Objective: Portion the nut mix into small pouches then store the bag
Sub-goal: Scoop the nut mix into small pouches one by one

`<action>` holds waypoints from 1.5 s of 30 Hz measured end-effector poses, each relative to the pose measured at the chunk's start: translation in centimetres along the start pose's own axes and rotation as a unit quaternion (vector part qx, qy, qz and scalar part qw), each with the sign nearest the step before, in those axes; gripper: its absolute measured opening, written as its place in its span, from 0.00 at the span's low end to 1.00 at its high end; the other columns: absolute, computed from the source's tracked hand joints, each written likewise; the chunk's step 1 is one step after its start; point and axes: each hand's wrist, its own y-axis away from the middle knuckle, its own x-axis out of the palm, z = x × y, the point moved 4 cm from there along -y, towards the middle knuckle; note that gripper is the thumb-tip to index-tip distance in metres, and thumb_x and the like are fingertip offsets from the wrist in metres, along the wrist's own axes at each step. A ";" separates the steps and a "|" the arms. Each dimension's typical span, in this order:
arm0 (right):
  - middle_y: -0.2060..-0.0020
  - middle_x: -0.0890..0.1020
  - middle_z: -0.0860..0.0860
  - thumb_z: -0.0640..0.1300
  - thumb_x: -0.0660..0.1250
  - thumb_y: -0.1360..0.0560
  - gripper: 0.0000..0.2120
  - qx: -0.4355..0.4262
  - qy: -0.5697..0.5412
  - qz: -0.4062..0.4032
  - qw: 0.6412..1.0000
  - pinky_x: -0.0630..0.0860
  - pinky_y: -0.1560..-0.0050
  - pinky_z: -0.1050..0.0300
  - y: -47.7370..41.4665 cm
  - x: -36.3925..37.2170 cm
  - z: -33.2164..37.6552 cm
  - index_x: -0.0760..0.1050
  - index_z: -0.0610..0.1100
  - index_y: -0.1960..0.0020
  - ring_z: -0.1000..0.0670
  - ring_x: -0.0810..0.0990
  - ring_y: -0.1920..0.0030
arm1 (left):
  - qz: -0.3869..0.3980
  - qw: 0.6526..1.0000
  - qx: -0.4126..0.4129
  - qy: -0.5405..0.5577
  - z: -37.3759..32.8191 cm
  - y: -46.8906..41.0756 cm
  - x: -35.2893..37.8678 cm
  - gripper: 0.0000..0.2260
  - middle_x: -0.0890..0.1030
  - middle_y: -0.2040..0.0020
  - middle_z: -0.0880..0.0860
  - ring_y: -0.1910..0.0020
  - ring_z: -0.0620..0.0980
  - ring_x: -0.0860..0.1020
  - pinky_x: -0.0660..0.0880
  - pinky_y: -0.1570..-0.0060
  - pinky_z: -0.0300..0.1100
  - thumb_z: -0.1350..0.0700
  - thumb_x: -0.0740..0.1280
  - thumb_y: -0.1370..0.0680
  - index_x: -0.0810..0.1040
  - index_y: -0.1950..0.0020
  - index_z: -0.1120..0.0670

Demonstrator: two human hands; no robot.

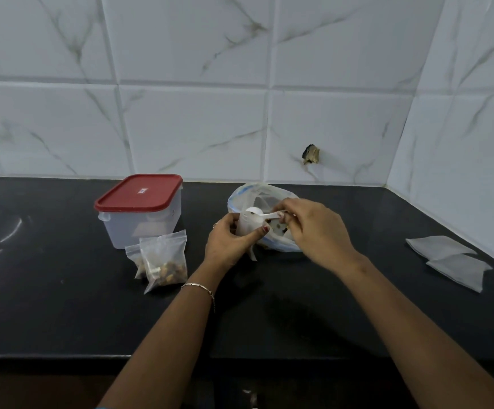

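Note:
The large clear bag of nut mix (pixel 247 193) stands open on the black counter, mid-back. In front of it my left hand (pixel 228 242) grips a small white pouch (pixel 247 227), its mouth held open and upward. My right hand (pixel 313 228) pinches the handle of a white plastic spoon (pixel 257 212) whose bowl sits over the pouch's mouth. Nuts show inside the big bag just behind my fingers. Two filled clear pouches (pixel 164 262) lean together to the left.
A clear storage box with a red lid (pixel 139 208) stands behind the filled pouches. Empty flat pouches (pixel 449 259) lie at the right by the tiled side wall. The counter's front edge (pixel 62 357) runs below my forearms.

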 end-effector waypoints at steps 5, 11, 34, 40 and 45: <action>0.55 0.84 0.50 0.40 0.71 0.30 0.14 -0.166 0.126 -0.045 0.977 0.74 0.62 0.57 0.4 0.6 1.0 0.80 0.46 0.45 0.48 0.82 0.61 | 0.000 1.000 0.003 0.004 -0.2 0.2 -0.1 0.19 0.80 0.48 0.45 0.49 0.43 0.77 0.78 0.46 0.46 0.42 0.77 0.34 0.75 0.49 0.43; 0.55 0.84 0.51 0.45 0.64 0.25 0.12 -0.166 0.154 -0.068 0.972 0.74 0.61 0.57 0.8 0.9 1.1 0.80 0.47 0.44 0.50 0.82 0.60 | -0.003 1.000 0.006 0.009 -0.4 0.4 -0.1 0.19 0.79 0.49 0.44 0.50 0.42 0.77 0.77 0.49 0.42 0.42 0.77 0.33 0.74 0.48 0.44; 0.56 0.81 0.55 0.52 0.66 0.25 0.05 0.460 -0.156 -0.053 0.873 0.62 0.39 0.49 5.9 4.1 -6.8 0.76 0.51 0.52 0.49 0.78 0.48 | 0.079 0.994 -0.061 -0.033 0.4 3.1 -0.9 0.22 0.77 0.42 0.50 0.44 0.49 0.77 0.75 0.40 0.50 0.51 0.74 0.29 0.69 0.39 0.48; 0.47 0.78 0.51 0.51 0.64 0.23 0.08 0.380 -0.091 -0.081 0.917 0.64 0.37 0.45 5.5 3.4 -5.6 0.77 0.50 0.48 0.47 0.74 0.42 | 0.070 0.993 -0.023 -0.090 -0.4 4.5 -1.0 0.26 0.80 0.46 0.48 0.47 0.46 0.79 0.77 0.44 0.47 0.43 0.75 0.30 0.74 0.37 0.51; 0.60 0.80 0.56 0.56 0.68 0.25 0.10 0.282 -0.234 -0.083 0.927 0.78 0.52 0.50 4.5 3.9 -2.0 0.81 0.50 0.55 0.53 0.79 0.58 | 0.059 0.993 -0.001 -0.100 -0.8 4.7 -0.9 0.24 0.82 0.50 0.47 0.52 0.43 0.80 0.78 0.50 0.42 0.42 0.76 0.32 0.77 0.41 0.51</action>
